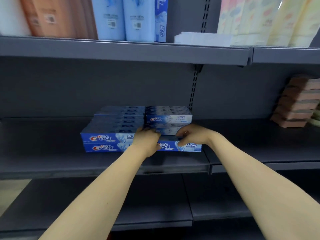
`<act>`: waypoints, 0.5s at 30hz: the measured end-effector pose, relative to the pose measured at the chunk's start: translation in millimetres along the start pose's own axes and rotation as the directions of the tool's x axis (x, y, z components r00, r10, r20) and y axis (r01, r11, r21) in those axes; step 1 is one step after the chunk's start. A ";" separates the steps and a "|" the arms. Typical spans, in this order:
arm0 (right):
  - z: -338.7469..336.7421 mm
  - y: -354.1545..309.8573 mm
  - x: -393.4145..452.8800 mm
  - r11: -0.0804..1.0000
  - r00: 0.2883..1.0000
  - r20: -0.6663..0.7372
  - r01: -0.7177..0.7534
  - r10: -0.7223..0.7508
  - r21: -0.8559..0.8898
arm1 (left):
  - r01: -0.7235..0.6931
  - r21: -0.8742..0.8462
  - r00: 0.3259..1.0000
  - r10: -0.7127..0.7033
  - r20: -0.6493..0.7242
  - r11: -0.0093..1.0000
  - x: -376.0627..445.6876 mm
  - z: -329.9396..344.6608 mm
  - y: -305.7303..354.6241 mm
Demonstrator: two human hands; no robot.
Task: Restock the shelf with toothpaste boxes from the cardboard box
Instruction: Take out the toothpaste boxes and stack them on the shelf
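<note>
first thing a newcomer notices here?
Two bare forearms reach to the middle of the dark grey metal shelf, where the left hand and right hand rest on stacked blue-and-white Crest toothpaste boxes. Pale blue plastic-wrapped packs stand on the shelf above; pinkish stacked sponges sit far right.

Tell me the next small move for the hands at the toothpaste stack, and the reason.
Probably let go and draw back: both the left hand and the right hand rest on the front toothpaste box, which already lies flat on the shelf beside the left stack.
</note>
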State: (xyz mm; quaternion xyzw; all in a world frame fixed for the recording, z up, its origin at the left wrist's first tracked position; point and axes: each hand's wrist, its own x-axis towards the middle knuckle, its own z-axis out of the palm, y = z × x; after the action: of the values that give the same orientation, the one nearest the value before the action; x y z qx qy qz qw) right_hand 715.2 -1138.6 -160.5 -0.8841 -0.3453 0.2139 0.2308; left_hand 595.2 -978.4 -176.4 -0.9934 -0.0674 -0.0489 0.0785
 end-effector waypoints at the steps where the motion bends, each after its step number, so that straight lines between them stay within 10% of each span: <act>1: 3.8 -5.5 -1.9 1.000 1.000 0.003 0.008 -0.008 -0.001 | 0.009 -0.004 1.000 -0.009 -0.004 1.000 -6.8 -0.9 -3.1; 15: 33.0 -26.0 -43.1 0.999 0.998 0.052 0.046 -0.045 -0.017 | 0.056 -0.073 0.998 -0.055 0.016 0.996 -66.9 0.2 -1.7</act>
State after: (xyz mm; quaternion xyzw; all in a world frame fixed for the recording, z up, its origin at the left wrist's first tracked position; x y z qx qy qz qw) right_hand 655.2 -1143.5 -163.1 -0.8722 -0.3732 0.2283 0.2187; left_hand 529.0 -985.1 -183.5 -0.9937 -0.0934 -0.0463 0.0403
